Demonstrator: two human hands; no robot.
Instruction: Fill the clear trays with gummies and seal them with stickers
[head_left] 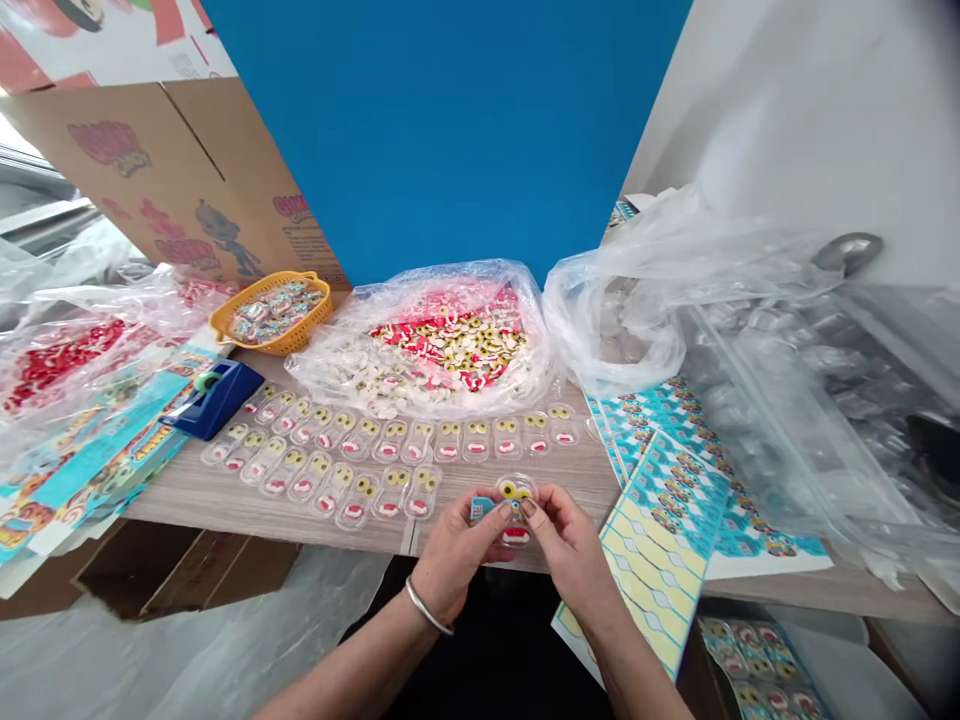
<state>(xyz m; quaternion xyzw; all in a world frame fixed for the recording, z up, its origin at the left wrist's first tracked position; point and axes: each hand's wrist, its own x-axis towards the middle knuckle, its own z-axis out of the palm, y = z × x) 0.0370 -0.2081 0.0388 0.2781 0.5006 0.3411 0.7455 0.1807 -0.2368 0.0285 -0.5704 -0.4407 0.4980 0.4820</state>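
Between my two hands, over the table's front edge, is a clear plastic blister pack (514, 487) with yellow eye candies at its top and a red-and-white mouth candy below. My left hand (469, 540) grips its left side, and a blue label end sticks out beside that thumb. My right hand (562, 540) pinches the right side, its thumb and finger on the label across the middle. Sheets of blue labels (679, 500) lie to the right, the top one partly peeled to yellow backing. Rows of similar filled packs (390, 440) lie on the tabletop to the left.
An open plastic bag of loose candies (450, 340) lies behind the rows. An orange basket (300, 330) of packs and a blue tape dispenser (214, 398) stand left. A clear bin (795, 400) of empty packs is at right. A blue panel (450, 130) rises behind.
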